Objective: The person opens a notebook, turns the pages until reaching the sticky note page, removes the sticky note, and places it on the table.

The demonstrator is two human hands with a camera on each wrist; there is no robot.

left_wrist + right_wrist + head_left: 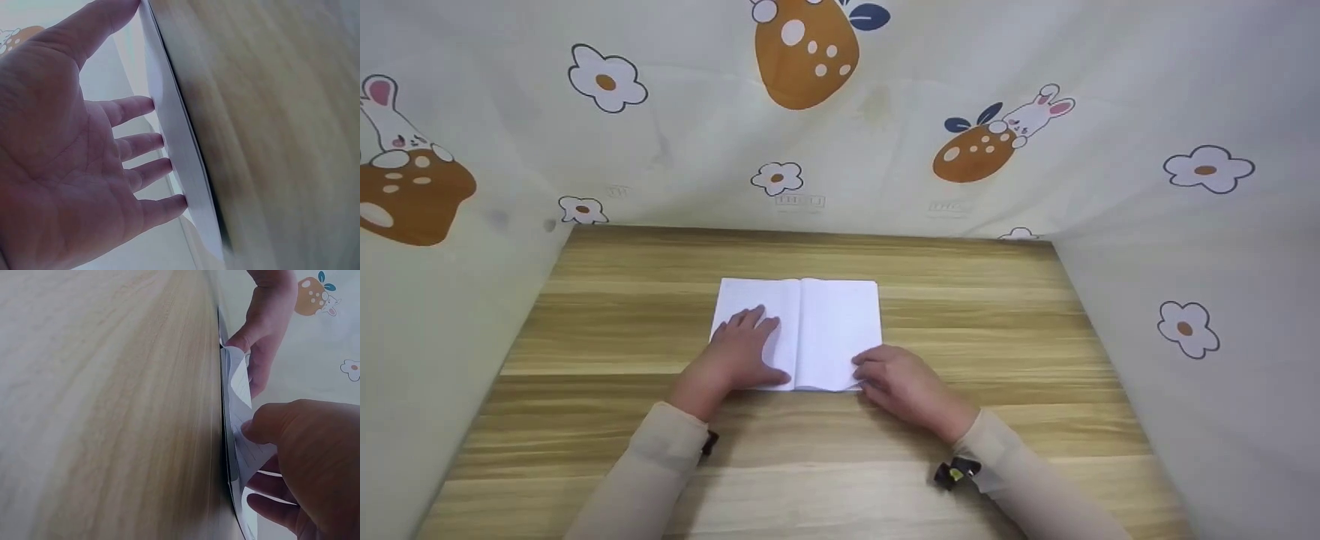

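Note:
An open notebook [836, 322] with white pages lies flat on the table, its spine running away from me. My left hand [739, 356] rests on the left page with fingers spread; in the left wrist view its fingertips [147, 104] touch the paper and the palm stays raised. At the lower right corner, my right hand [904, 379] pinches a page. The right wrist view shows that lined page [253, 449] lifted and bent between the thumb [261, 430] and the fingers, above the pages beneath.
The wood-grain table [810, 480] extends around the notebook on all sides. Pale cloth walls [675, 150] printed with flowers and rabbits stand at the back and both sides. A dark band with a small device [956, 474] sits at the right wrist.

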